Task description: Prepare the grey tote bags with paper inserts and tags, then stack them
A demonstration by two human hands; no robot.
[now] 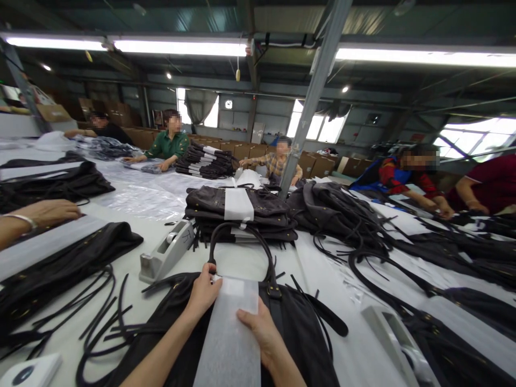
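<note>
A black bag (pixel 298 317) lies flat in front of me, its looped handle (pixel 242 228) pointing away. Down its middle runs a white paper strip (pixel 231 333). My left hand (pixel 205 290) pinches the strip's upper left corner beside the base of the handle. On the strip's right edge, my right hand (pixel 262 328) grips it between thumb and fingers. Just beyond the handle is a stack of folded black bags (pixel 201 207) wrapped with a white band (pixel 238 204). A grey tape dispenser (pixel 167 252) stands left of the handle.
At the left edge, another person's hand (pixel 56 212) with a bracelet hovers over a bag (pixel 108 242). A second tape dispenser (pixel 399 344) stands at the lower right. More bags (pixel 330 215) and a slanted metal post (pixel 312 97) are beyond. Several people work around the table.
</note>
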